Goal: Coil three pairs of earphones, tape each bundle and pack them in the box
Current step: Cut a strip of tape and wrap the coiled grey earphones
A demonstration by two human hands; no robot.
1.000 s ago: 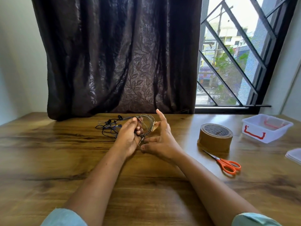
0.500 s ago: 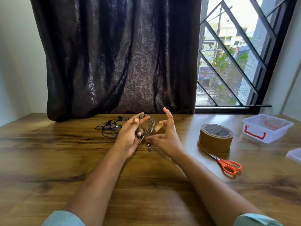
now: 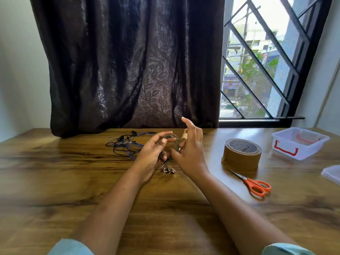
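The left hand (image 3: 150,155) gripped the coiled earphones (image 3: 170,139). The right hand (image 3: 191,153), fingers spread, touched them, a tape strip (image 3: 184,134) at its fingers.

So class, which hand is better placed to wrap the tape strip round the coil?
Right. The right hand has the tape strip on its fingers beside the coil, while the left hand grips that coil.

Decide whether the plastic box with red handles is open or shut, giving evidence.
Open. The box carries no lid; its rim is bare and its inside shows from above.
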